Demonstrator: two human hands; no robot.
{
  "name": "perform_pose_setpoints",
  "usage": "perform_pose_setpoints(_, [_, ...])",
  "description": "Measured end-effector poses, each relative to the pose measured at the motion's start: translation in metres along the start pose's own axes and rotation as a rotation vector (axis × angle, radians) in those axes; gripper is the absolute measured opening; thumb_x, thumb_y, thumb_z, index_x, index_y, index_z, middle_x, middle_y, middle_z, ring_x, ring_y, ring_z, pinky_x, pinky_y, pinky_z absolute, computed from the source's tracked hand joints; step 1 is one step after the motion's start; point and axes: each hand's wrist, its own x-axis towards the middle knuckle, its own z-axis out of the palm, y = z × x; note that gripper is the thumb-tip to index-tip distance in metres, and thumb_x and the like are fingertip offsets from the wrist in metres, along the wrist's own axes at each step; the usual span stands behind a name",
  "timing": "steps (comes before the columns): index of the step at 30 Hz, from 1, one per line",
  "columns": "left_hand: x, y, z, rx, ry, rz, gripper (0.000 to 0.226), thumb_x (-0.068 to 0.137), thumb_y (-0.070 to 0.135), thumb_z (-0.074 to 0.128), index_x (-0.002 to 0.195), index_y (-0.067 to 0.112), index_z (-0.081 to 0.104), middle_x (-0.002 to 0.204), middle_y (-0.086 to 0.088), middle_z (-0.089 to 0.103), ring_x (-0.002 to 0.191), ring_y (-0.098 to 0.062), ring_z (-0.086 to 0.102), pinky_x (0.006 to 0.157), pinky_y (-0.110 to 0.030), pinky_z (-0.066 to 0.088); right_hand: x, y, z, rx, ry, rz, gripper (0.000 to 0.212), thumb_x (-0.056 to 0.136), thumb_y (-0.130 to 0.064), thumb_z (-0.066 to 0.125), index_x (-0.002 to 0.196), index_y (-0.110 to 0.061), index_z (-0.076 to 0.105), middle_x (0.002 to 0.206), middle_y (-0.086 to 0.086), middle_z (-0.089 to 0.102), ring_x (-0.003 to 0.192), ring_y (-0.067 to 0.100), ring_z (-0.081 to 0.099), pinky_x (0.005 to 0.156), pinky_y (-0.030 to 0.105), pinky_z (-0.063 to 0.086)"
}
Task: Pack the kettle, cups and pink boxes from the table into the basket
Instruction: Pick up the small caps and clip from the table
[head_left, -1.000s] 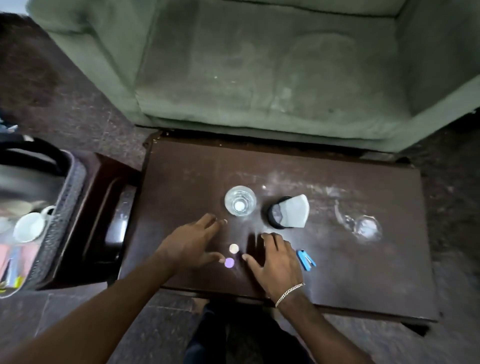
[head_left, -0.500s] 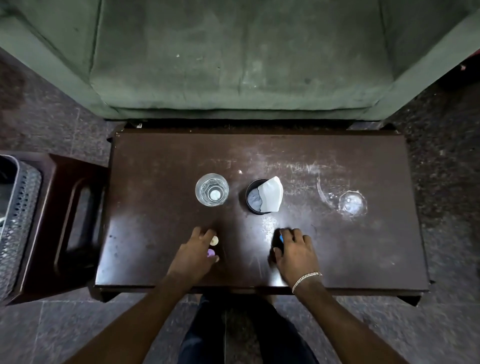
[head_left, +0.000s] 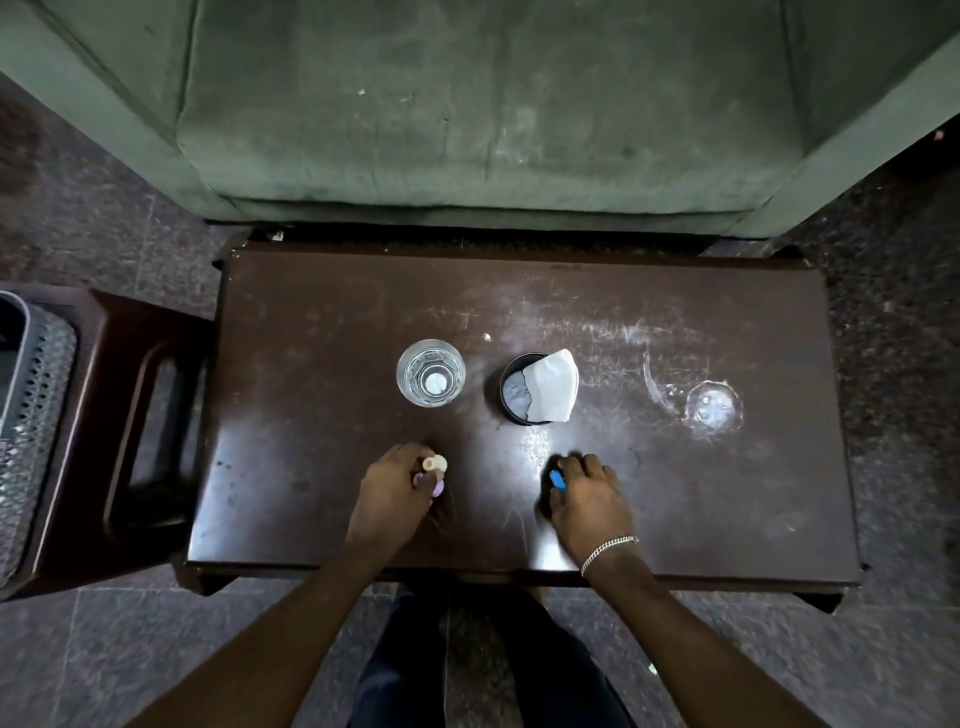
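Head view: left hand (head_left: 397, 483) grip is curled around two small discs at the worktop (head_left: 311, 415) front, a cream disc (head_left: 435, 462) at the fingertips and a purple disc (head_left: 437, 487) under them; right hand (head_left: 589, 496) is closed over a small blue item (head_left: 557, 479), probably pinched, but it's mostly hidden. Behind them stand a clear glass (head_left: 430, 372) and a black cup (head_left: 522, 389) with white tissue (head_left: 551, 384); the grey basket (head_left: 31, 415) is well apart at the left edge on a stool (head_left: 130, 415), no readable labels.

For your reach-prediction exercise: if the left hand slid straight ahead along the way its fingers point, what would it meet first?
Probably the glass: the left hand points up-table towards it, with only bare table between. Its exact heading is uncertain.
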Motion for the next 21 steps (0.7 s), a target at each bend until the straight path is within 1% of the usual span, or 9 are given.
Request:
perform_pose_setpoints(3, [0.002,-0.005,-0.002,-0.194,-0.003,-0.065,0.018,0.091,0.011,0.068,0.089,0.028,0.073,0.085,0.008,0.075,0.083,-0.016,0.075,0.073,-0.039,0.066,0.0,-0.009,0.002,0.032,0.008,0.021,0.042,0.092,-0.018,0.057,0.133,-0.011,0.055,0.132,0.011,0.053,0.116,0.03,0.049,0.099,0.036,0.04])
perform_pose_setpoints(4, [0.003,-0.008,-0.003,-0.248,0.005,-0.08,0.019,0.093,0.01,0.07,0.092,0.029,0.074,0.086,0.006,0.076,0.084,-0.017,0.076,0.073,-0.038,0.067,0.0,-0.014,0.003,0.043,0.012,0.027,0.042,0.092,-0.018,0.057,0.133,-0.011,0.055,0.132,0.012,0.054,0.116,0.03,0.049,0.099,0.036,0.04])
perform_pose_setpoints(6, [0.004,-0.014,-0.009,-0.337,0.011,-0.106,0.015,0.095,0.009,0.071,0.1,0.022,0.076,0.092,-0.003,0.077,0.083,-0.016,0.077,0.075,-0.042,0.067,-0.002,-0.025,0.003,0.073,0.022,0.029,0.041,0.092,-0.019,0.058,0.133,-0.012,0.057,0.13,0.012,0.055,0.117,0.03,0.05,0.099,0.036,0.04])
perform_pose_setpoints(7, [0.004,-0.015,-0.013,-0.361,0.012,-0.11,0.016,0.096,0.008,0.071,0.101,0.022,0.076,0.093,-0.006,0.077,0.083,-0.016,0.077,0.076,-0.043,0.067,-0.003,-0.031,0.002,0.087,0.028,0.026,0.041,0.092,-0.02,0.058,0.133,-0.012,0.057,0.129,0.012,0.056,0.117,0.031,0.05,0.099,0.037,0.041])
perform_pose_setpoints(9, [0.002,-0.016,-0.025,-0.402,0.023,-0.11,0.026,0.097,0.006,0.069,0.097,0.031,0.076,0.09,-0.006,0.078,0.083,-0.02,0.078,0.075,-0.04,0.067,-0.005,-0.046,0.0,0.103,0.036,0.012,0.041,0.091,-0.023,0.06,0.131,-0.013,0.059,0.126,0.012,0.058,0.114,0.032,0.054,0.095,0.038,0.044])
perform_pose_setpoints(12, [-0.001,-0.017,-0.046,-0.446,0.044,-0.108,0.036,0.098,0.004,0.067,0.089,0.038,0.077,0.089,-0.002,0.079,0.082,-0.03,0.079,0.068,-0.03,0.065,-0.008,-0.074,-0.003,0.186,0.046,-0.022,0.04,0.087,-0.02,0.066,0.125,-0.01,0.065,0.12,0.016,0.062,0.107,0.038,0.06,0.094,0.04,0.049])
perform_pose_setpoints(16, [-0.008,-0.024,-0.083,-0.478,0.098,-0.099,0.049,0.099,0.004,0.065,0.085,0.049,0.078,0.088,0.004,0.079,0.082,-0.028,0.079,0.067,-0.027,0.064,-0.012,-0.117,-0.005,0.263,0.07,-0.069,0.036,0.085,-0.018,0.069,0.12,-0.01,0.068,0.114,0.014,0.064,0.104,0.036,0.062,0.092,0.038,0.05])
perform_pose_setpoints(19, [-0.017,-0.031,-0.114,-0.502,0.15,-0.092,0.041,0.098,0.009,0.066,0.088,0.047,0.078,0.084,0.003,0.08,0.08,-0.028,0.08,0.066,-0.024,0.062,-0.015,-0.153,-0.005,0.322,0.093,-0.12,0.034,0.082,-0.016,0.072,0.116,-0.011,0.07,0.107,0.011,0.065,0.1,0.033,0.064,0.088,0.036,0.051])
perform_pose_setpoints(21, [-0.026,-0.036,-0.14,-0.524,0.194,-0.091,0.028,0.09,0.02,0.068,0.089,0.046,0.077,0.084,0.004,0.08,0.08,-0.027,0.08,0.065,-0.024,0.062,-0.017,-0.183,-0.006,0.341,0.095,-0.158,0.034,0.082,-0.017,0.072,0.115,-0.012,0.071,0.107,0.009,0.066,0.101,0.03,0.064,0.089,0.032,0.049])
